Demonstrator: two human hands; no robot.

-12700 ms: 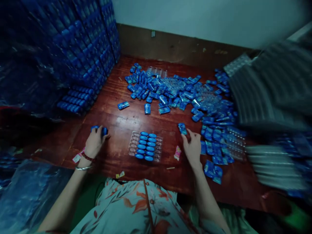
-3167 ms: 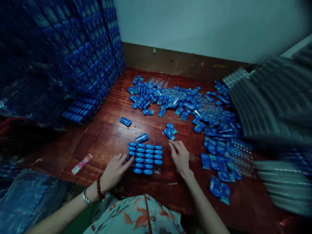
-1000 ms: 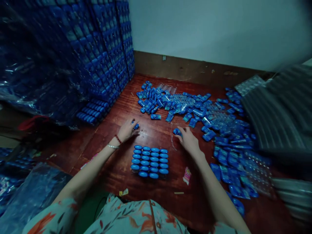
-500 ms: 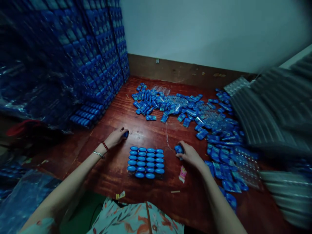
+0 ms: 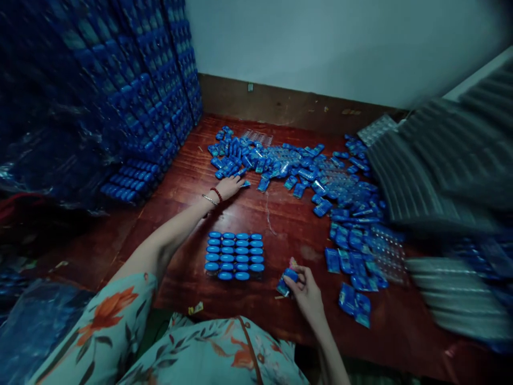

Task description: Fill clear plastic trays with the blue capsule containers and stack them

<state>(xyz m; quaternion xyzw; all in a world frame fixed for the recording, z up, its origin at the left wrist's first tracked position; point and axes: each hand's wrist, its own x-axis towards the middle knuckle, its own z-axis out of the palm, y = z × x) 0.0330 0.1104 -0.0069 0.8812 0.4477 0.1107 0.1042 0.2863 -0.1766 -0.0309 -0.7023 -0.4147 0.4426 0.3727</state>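
My left hand (image 5: 230,188) reaches to the near edge of the pile, its fingers closed over a small blue packet (image 5: 246,184) that shows past the fingertips. My right hand (image 5: 308,293) pinches another blue packet (image 5: 284,285) low over the table, right of the block. Between my arms stands a block of glossy blue oval-topped pieces (image 5: 234,258), lined up in rows. The kind of product inside the packets is too small to make out. A scrap of pink wrapper (image 5: 294,262) shows behind my right fingers.
Loose blue packets (image 5: 306,175) and clear blister trays (image 5: 387,251) spread across the red-brown table (image 5: 176,187). Wrapped blue stacks (image 5: 152,91) rise at the left. Grey ribbed trays (image 5: 433,166) pile up at the right, and a wall closes the back.
My left hand has moved forward and right, onto the packet at the pile's edge. My right hand has come nearer my body with a blue packet. The view has shifted slightly.
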